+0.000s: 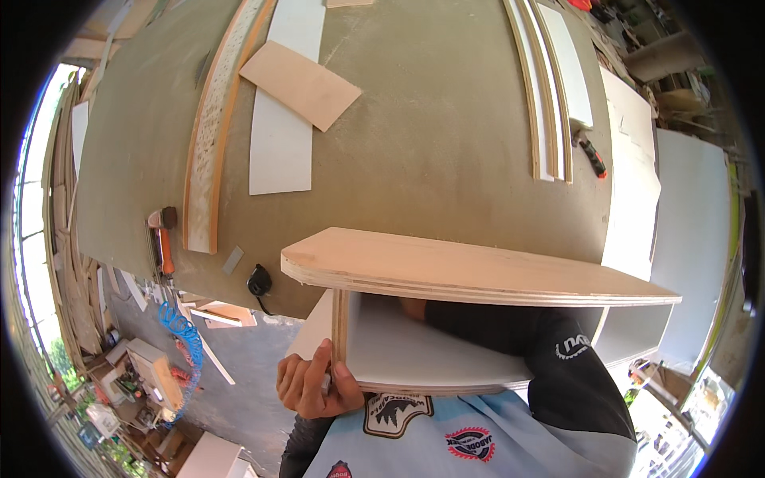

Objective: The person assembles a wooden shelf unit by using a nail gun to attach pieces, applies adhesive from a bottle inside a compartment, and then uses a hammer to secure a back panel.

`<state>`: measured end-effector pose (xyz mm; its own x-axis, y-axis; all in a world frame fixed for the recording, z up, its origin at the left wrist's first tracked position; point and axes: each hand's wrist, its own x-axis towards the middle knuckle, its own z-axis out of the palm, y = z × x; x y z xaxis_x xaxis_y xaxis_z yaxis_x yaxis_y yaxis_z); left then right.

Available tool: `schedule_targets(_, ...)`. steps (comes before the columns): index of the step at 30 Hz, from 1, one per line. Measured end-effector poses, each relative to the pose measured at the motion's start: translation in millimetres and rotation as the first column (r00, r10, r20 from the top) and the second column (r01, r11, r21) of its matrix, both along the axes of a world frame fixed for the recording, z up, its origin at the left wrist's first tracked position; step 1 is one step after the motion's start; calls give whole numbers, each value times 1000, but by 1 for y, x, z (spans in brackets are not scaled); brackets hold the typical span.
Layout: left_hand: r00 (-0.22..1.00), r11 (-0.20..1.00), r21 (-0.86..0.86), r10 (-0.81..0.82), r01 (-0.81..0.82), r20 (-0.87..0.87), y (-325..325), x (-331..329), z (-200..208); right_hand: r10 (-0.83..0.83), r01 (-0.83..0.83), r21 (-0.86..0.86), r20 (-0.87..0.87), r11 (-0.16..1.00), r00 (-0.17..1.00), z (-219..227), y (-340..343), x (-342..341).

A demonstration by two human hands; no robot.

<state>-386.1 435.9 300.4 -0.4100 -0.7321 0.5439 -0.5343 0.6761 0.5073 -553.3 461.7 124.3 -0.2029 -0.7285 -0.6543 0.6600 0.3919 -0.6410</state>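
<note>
Close to my body, at the table's near edge, is a plywood box (478,267) with a pale outer panel, white inner faces and layered edges. My left hand (319,384) is closed at the box's left end, thumb and index finger pressed to the edge of its upright divider (340,327). Something small and grey shows between those fingers; I cannot make out what it is. My right arm, in a black sleeve, reaches into the box's open side. Only a shadowed bit of my right hand (413,309) shows inside, its fingers hidden by the top panel.
On the table (422,143) lie a loose plywood piece (303,84), a white board (280,159), a long wooden strip (209,151) and several edged strips (550,103). A black tape measure (259,280), an orange-handled air tool (165,247) with a blue coiled hose (179,323) and a cutter knife (594,159) lie around.
</note>
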Motion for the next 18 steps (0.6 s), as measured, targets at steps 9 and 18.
schedule_targets(9, 997, 998, -64, 16, -20, -70, 0, -4, -10, -40, 38, -72, -16, 997, 999, -13, -4, 3)
schedule_targets(18, 995, 996, -83, 21, -29, -93, -1, -7, -12, -65, 64, -97, -8, 993, 998, -21, -6, 8)
